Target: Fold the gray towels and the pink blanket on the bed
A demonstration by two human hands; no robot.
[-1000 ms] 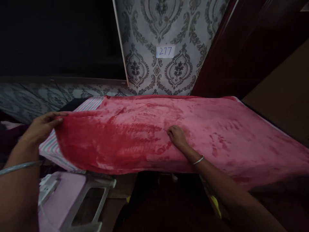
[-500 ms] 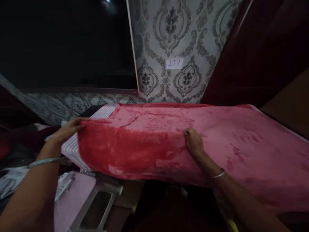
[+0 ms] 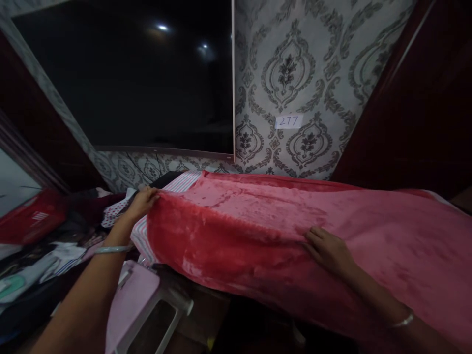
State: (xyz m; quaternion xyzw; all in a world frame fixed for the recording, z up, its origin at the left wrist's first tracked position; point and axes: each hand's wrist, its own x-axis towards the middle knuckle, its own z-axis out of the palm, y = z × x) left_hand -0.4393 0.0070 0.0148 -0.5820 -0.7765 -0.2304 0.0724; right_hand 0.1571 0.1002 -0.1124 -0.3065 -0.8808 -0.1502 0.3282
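Observation:
A plush red and pink blanket lies spread across the surface in front of me, with its near left part lifted into a fold. My left hand pinches the blanket's far left corner, a bangle around that wrist. Farther right, my right hand grips the same raised edge near the blanket's middle, its thumb below and its fingers on top. Between both hands the edge runs fairly taut, and darker red pile shows on the side hanging toward me. Striped cloth peeks out under the blanket's left end.
A large dark television hangs on the patterned wall, beside a paper label reading 277. At the lower left stands a pink-topped stool. Heaped clothes and a red bag-like item lie at the left.
The view has turned left and up, showing more of the television and clothes. Both hands still hold the blanket's edge; the right hand's fingers are straighter than before.

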